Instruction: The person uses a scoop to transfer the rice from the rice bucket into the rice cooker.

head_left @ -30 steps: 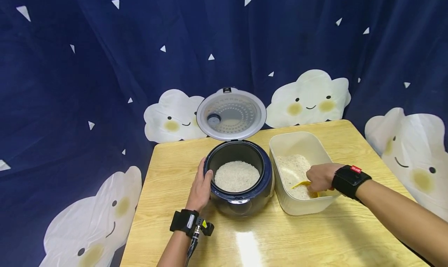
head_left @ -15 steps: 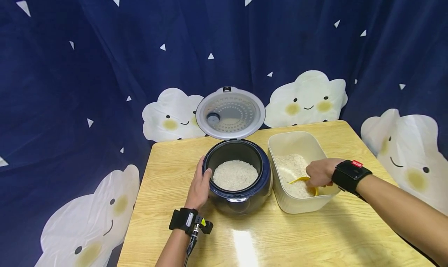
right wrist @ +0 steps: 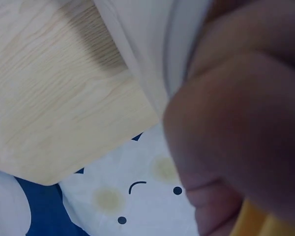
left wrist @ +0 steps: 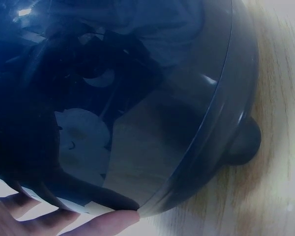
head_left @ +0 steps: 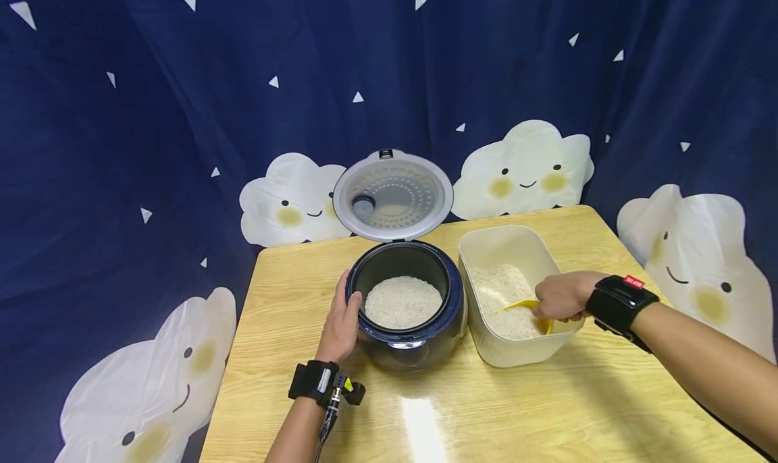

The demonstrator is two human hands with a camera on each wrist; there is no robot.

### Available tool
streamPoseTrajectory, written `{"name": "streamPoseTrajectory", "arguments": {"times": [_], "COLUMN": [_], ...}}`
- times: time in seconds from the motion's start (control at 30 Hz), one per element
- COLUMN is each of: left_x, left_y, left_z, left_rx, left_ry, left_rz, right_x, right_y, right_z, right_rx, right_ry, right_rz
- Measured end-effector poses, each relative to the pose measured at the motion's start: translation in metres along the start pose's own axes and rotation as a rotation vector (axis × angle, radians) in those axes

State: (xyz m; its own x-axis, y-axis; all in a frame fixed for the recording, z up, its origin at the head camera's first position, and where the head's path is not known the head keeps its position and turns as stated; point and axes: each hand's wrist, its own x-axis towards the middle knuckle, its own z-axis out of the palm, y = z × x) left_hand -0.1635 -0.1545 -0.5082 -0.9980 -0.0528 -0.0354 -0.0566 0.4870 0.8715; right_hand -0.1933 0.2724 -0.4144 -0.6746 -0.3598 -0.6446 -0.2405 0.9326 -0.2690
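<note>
A dark rice cooker (head_left: 419, 357) stands on the table with its lid (head_left: 419, 196) raised and white rice (head_left: 404, 302) in its pot. My left hand (head_left: 340, 327) rests against the cooker's left side, fingers extended along it; those fingers (left wrist: 101, 224) also show at the shell's edge in the left wrist view. Right of the cooker, a cream plastic bin (head_left: 507, 358) holds more rice (head_left: 501, 284). My right hand (head_left: 562, 295) reaches over its right wall and grips a yellow scoop (head_left: 523, 304), partly sunk in the rice. In the right wrist view, curled fingers largely hide the scoop (right wrist: 265, 226).
The wooden table (head_left: 292, 281) ends at a dark blue curtain (head_left: 389, 65) printed with clouds. Cooker and bin stand close side by side. The open lid rises behind the pot. A cable (head_left: 328, 422) runs from the left wrist strap.
My right hand has shifted slightly up and right relative to the bin, and more of the scoop's yellow rim shows. My left hand stays on the cooker. The head view has shifted slightly.
</note>
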Motion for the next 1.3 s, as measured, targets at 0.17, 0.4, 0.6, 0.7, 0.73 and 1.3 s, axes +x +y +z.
{"name": "streamPoseTrajectory", "arguments": {"times": [0.17,0.4,0.6,0.7,0.73,1.3], "left_x": [-0.001,-0.001,-0.001,-0.001,-0.001,-0.002], "left_y": [0.0,0.004,0.003,0.003,0.003,0.004], "left_z": [-0.001,-0.002,-0.003,-0.003,-0.003,-0.002], "left_rx": [-0.012,-0.011,0.001,0.0,-0.002,-0.021], "left_ry": [-0.008,-0.016,-0.021,-0.018,-0.016,-0.02], "left_rz": [0.009,0.0,-0.007,0.0,0.002,-0.015], "right_x": [-0.005,-0.013,-0.022,-0.025,-0.025,-0.036], "right_y": [-0.003,-0.005,0.0,0.006,0.008,0.031], "right_z": [0.0,-0.002,-0.003,-0.002,-0.002,-0.003], "right_rx": [0.022,0.067,0.137,0.165,0.178,0.267], "right_ry": [-0.009,-0.014,-0.014,-0.011,-0.008,0.07], "right_rz": [-0.001,0.003,0.054,0.068,0.065,0.007]}}
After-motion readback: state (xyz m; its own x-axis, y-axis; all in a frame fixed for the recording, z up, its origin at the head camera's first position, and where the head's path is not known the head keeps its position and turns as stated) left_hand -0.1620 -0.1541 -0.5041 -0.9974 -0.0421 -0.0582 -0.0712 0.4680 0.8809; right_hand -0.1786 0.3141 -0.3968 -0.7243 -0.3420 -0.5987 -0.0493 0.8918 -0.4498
